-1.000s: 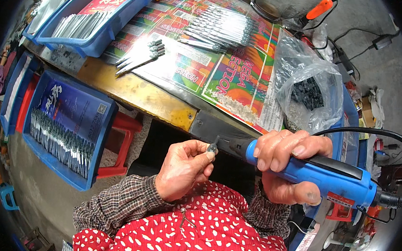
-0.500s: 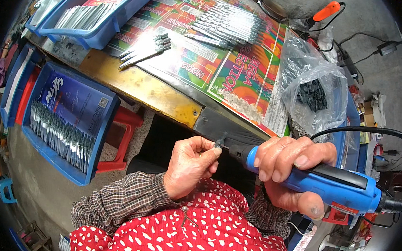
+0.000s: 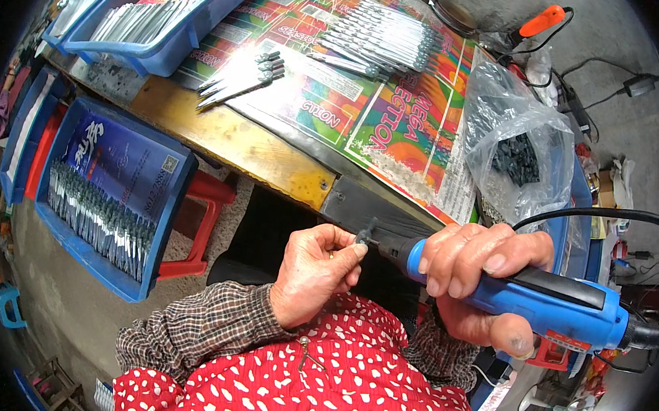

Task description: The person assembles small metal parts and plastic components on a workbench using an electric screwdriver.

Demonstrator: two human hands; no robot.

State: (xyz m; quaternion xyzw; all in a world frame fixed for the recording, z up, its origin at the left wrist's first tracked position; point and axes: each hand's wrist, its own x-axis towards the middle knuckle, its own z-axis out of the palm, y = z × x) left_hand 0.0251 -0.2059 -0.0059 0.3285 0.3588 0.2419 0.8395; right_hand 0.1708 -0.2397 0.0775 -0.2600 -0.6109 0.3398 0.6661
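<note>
My right hand [image 3: 477,273] is wrapped round a blue electric screwdriver [image 3: 559,307], with its tip turned to the left. The thumb and forefinger of my left hand [image 3: 311,269] pinch a small dark grey plastic part [image 3: 366,233] at the screwdriver's bit. My fingertips partly hide that part, so I cannot tell its full shape. Both hands are just off the table's near edge, above my lap. On the table lie a small group of slim silvery-white pieces with dark ends [image 3: 248,84] and a larger pile of similar pieces [image 3: 379,39].
An open clear plastic bag [image 3: 555,145] of dark small parts stands at the table's right. A blue tray [image 3: 121,286] with rows of dark-ended pieces rests on a red stool [image 3: 204,231] at left. Another blue tray [image 3: 156,63] sits on the table. The screwdriver's black cable [image 3: 645,334] runs right.
My hands keep the same grip on the screwdriver and the small part. The view has shifted very slightly; little else differs.
</note>
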